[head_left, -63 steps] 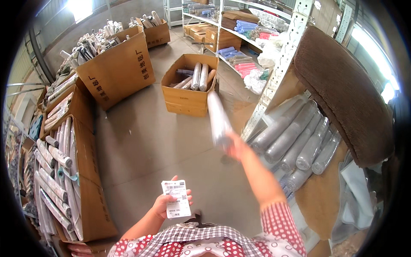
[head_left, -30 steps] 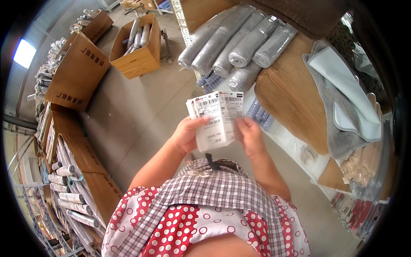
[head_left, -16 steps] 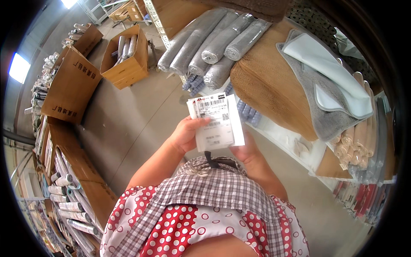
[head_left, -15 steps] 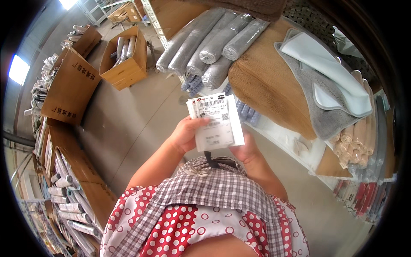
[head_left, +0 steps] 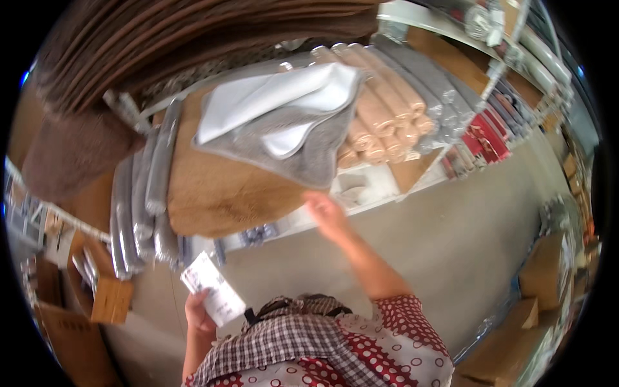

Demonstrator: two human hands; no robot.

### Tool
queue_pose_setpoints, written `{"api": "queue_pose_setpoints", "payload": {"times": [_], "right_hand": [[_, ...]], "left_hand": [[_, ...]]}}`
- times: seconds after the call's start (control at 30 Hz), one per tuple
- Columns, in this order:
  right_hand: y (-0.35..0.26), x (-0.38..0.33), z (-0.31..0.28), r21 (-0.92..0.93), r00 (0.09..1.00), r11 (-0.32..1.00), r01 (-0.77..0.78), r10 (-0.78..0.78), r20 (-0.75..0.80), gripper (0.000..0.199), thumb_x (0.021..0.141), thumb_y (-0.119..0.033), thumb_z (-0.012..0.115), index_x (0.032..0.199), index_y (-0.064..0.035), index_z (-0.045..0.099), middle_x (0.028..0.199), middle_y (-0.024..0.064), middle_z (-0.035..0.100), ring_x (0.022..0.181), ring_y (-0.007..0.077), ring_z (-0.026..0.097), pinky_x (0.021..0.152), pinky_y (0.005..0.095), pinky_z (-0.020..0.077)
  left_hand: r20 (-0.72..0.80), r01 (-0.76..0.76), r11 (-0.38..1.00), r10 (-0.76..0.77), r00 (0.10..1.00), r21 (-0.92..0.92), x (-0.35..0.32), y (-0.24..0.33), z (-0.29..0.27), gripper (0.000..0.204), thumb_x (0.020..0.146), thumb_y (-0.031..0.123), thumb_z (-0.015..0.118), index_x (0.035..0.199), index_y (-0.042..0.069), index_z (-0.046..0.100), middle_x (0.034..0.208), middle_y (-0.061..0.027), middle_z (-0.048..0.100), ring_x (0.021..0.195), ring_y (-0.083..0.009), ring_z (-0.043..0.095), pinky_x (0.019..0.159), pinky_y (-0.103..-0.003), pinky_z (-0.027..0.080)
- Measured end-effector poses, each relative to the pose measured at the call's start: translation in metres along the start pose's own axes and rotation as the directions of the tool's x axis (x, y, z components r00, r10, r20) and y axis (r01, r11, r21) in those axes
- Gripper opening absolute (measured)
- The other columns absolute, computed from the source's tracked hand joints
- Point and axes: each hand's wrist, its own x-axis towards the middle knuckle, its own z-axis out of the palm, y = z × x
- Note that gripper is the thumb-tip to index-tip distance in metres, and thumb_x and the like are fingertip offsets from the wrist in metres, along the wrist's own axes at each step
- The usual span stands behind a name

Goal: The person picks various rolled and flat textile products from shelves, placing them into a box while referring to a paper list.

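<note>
My left hand [head_left: 199, 311] is closed on a stack of white printed paper labels [head_left: 216, 291], held low in front of my apron. Its thumb lies across the face of the stack. My right hand [head_left: 327, 213] is stretched forward, fingers apart and somewhat blurred, with nothing seen in it. It is at the near right edge of a stack of brown plush mats [head_left: 238, 187]; whether it touches them I cannot tell. Over these mats lies a grey mat [head_left: 300, 164] with its white backing folded up.
Peach-coloured rolls [head_left: 380, 119] in clear wrap are piled right of the mats, with grey rolls [head_left: 435, 90] beyond. More wrapped grey rolls [head_left: 158, 168] lie at the left. Dark brown mats [head_left: 213, 39] overhang the shelf. Cardboard boxes [head_left: 503, 348] stand at the lower right.
My view has swung right towards the shelf. The right hand has come away from the labels and reached forward to the mats. The left hand keeps the labels, now tilted.
</note>
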Motion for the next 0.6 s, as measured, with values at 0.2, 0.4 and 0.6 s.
{"api": "queue_pose_setpoints", "payload": {"times": [0.2,0.4,0.6], "right_hand": [[-0.007,0.093,-0.193,-0.731,0.699,0.682,0.020,-0.533,-0.478,0.055,0.078,-0.029,0.070,0.119,0.0023,0.052,0.125,0.0229,0.052,0.111,0.0402,0.048,0.097,0.0448,0.0386],[0.002,0.201,-0.294,-0.717,0.476,0.597,-0.359,-0.544,-0.691,0.059,0.079,-0.031,0.066,0.125,-0.0001,0.046,0.139,0.0209,0.039,0.126,0.0377,0.037,0.103,0.0495,0.0326],[0.013,0.228,-0.397,-0.515,0.433,0.503,-0.694,-0.280,-0.857,0.079,0.081,-0.031,0.065,0.145,-0.0076,0.025,0.154,0.0104,0.019,0.142,0.0305,0.017,0.111,0.0470,0.0243]], "left_hand": [[0.021,0.221,0.975,-0.221,0.975,-0.007,0.042,-0.015,-0.003,0.057,0.072,0.005,0.058,0.127,-0.002,0.046,0.115,-0.0198,0.061,0.101,-0.0362,0.063,0.089,-0.050,0.052],[0.011,0.227,0.970,-0.229,0.973,0.087,0.059,-0.010,0.008,0.054,0.072,0.006,0.055,0.124,-0.003,0.049,0.111,-0.0208,0.063,0.097,-0.0375,0.064,0.085,-0.052,0.053],[-0.110,0.167,0.915,-0.135,0.985,0.367,0.071,-0.014,-0.074,0.051,0.075,0.017,0.056,0.122,-0.003,0.052,0.108,-0.0183,0.063,0.094,-0.0327,0.063,0.083,-0.046,0.053]]}}
